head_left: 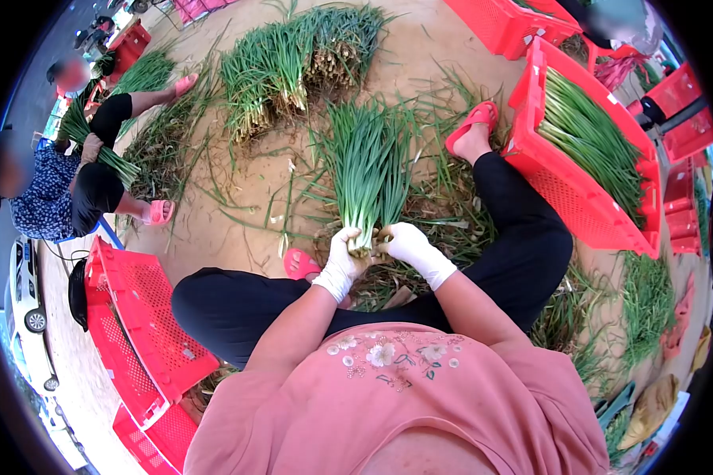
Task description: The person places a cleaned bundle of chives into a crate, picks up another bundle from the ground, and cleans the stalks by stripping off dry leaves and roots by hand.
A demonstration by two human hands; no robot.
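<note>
A bunch of long green garlic chives (368,162) is held in front of me between my knees, leaves pointing away and pale stem ends toward me. My left hand (345,257), in a white glove, is closed around the stem ends from the left. From the right, my right hand (412,247), also gloved, has its fingers closed at the same stem ends. Its fingertips are partly hidden, so what exactly they pinch is hard to see. Loose leaves and trimmings (444,214) lie on the ground under and around the bunch.
Beyond the bunch lies a large pile of chives (301,63). At right stands a red crate (566,194) filled with chives; red crates (146,317) also stand at left. A co-worker (51,190) sits at far left, holding another bunch (95,146).
</note>
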